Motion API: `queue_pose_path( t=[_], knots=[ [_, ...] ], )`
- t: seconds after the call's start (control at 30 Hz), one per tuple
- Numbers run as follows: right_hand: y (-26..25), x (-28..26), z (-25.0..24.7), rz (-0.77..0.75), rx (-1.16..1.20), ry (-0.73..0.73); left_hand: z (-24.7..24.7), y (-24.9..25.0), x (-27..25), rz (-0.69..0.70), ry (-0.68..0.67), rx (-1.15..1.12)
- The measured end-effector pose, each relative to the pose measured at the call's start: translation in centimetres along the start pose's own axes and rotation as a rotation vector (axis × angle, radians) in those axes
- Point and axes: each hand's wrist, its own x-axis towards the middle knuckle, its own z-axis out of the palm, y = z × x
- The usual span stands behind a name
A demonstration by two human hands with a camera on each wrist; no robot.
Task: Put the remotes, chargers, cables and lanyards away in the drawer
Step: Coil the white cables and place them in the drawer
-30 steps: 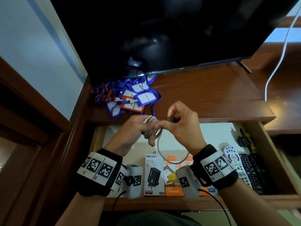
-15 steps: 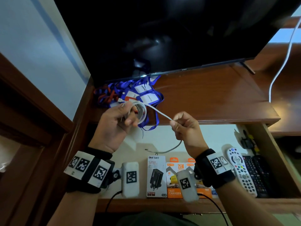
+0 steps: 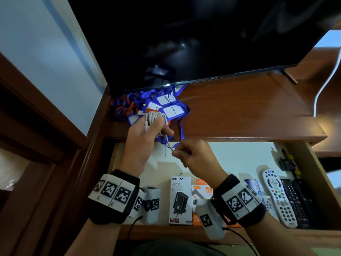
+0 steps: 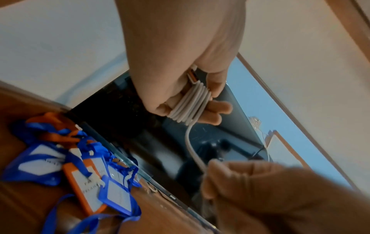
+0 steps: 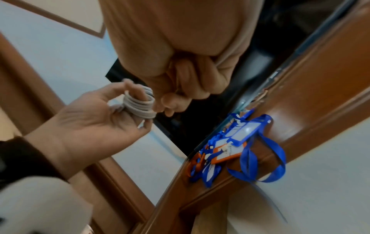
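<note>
We are holding the white charging cable [image 3: 155, 120] coiled around the fingers of our left hand [image 3: 143, 137], thumb pressing the loops. Our right hand [image 3: 193, 154], just below and beside it, is pinching the cable's loose tail. The lanyards [image 3: 158, 106] are lying on the desk [image 3: 239, 111] just beyond our left hand.
</note>
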Motion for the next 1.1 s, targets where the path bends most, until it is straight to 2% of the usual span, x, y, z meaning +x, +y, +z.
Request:
queue_pose_path(
  t=[0.1,0.2,0.37,0.53,0.63,0.73,0.9,1.0,1.1],
  knots=[
    [-0.6,-0.2,-0.3,-0.143,-0.033,-0.053,0.0,-0.4,-0.1,-0.004,-0.037,0.105],
    [-1.0,-0.1,-1.0,-0.174,0.008,-0.072,0.2,-0.5,0.0,-0.006,-0.081,0.222],
    [-1.2,0.3,-2.1,-0.177,0.124,0.118,0.7,-1.0,0.1,-0.059,-0.096,0.473],
    [-0.8,0.8,-2.2,-0.153,0.233,0.221,1.0,-0.3,-0.4,-0.154,-0.294,0.221],
    [-0.5,0.9,-2.1,-0.145,0.241,0.242,0.7,-0.4,-0.2,-0.221,-0.336,0.145],
    [-0.2,1.0,-2.0,-0.091,0.235,0.186,0.3,-0.4,-0.1,-0.28,-0.359,0.092],
    [0.0,0.5,-2.0,-0.053,0.375,-0.09,0.3,0.1,-0.1,-0.383,-0.432,-0.053],
    [-0.3,0.2,-2.4,-0.091,0.381,-0.2,0.5,0.6,-0.2,-0.426,-0.458,-0.101],
    [-0.2,0.3,-2.3,-0.077,0.294,-0.193,0.9,0.5,-0.4,-0.472,-0.461,-0.105]
  ],
)
